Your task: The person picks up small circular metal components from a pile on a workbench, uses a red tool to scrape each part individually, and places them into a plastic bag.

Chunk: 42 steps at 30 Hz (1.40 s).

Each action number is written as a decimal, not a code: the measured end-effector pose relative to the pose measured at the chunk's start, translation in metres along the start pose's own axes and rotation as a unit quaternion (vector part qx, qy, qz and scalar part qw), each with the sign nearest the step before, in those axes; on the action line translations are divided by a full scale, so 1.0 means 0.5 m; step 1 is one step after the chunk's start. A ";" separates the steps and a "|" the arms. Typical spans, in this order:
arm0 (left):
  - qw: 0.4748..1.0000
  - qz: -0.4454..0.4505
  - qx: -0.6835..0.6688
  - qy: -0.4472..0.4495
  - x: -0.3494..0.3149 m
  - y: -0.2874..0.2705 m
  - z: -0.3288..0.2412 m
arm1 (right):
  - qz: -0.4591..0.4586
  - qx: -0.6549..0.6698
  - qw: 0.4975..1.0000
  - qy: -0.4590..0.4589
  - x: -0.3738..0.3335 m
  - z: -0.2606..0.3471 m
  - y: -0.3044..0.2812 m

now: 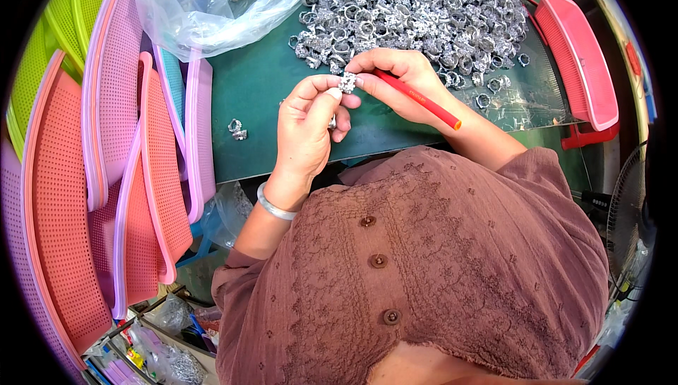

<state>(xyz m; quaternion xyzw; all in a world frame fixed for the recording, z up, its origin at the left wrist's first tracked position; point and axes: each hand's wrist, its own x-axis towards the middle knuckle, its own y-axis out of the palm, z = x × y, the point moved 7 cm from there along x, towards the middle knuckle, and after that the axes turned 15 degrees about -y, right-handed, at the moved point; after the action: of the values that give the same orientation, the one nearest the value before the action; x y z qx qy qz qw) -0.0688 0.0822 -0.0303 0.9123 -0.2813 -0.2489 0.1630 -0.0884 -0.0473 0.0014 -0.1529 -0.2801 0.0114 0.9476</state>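
Note:
Between the fingertips of both hands is a small silver ring (347,83) with a chunky, studded face. My left hand (308,117) pinches it from the near left side, and another silvery piece shows among its curled fingers. My right hand (406,81) is closed around a red pencil (424,101), whose orange end points toward the lower right. The pencil's other end is hidden by the right fingers, close beside the ring. Just beyond the hands lies a large heap of silver rings (417,14). Two loose rings (237,129) rest on the green tabletop (247,95), left of my left hand.
Stacked perforated plastic baskets (63,208) in purple, pink and green crowd the left side. A clear plastic bag (212,14) lies at the table's far left. One pink basket (579,60) stands at the right edge, with a fan (625,208) below it.

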 end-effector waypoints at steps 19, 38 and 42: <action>0.998 0.007 -0.056 0.021 0.012 -0.012 -0.002 | -0.013 -0.033 0.998 -0.050 -0.002 0.007 -0.028; 0.824 -0.377 0.251 0.340 0.152 -0.164 -0.365 | -0.110 -0.115 0.978 -0.133 -0.014 0.005 -0.111; 0.607 -0.379 0.545 0.438 0.151 -0.080 -0.337 | -0.120 -0.136 0.974 -0.137 -0.018 0.005 -0.123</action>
<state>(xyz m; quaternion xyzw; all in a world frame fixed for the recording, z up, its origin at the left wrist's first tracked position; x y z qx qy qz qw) 0.0949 0.0953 0.0636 0.8579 0.1107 0.3399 -0.3691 -0.1013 -0.1060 0.0165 -0.2426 -0.4227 -0.1195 0.8650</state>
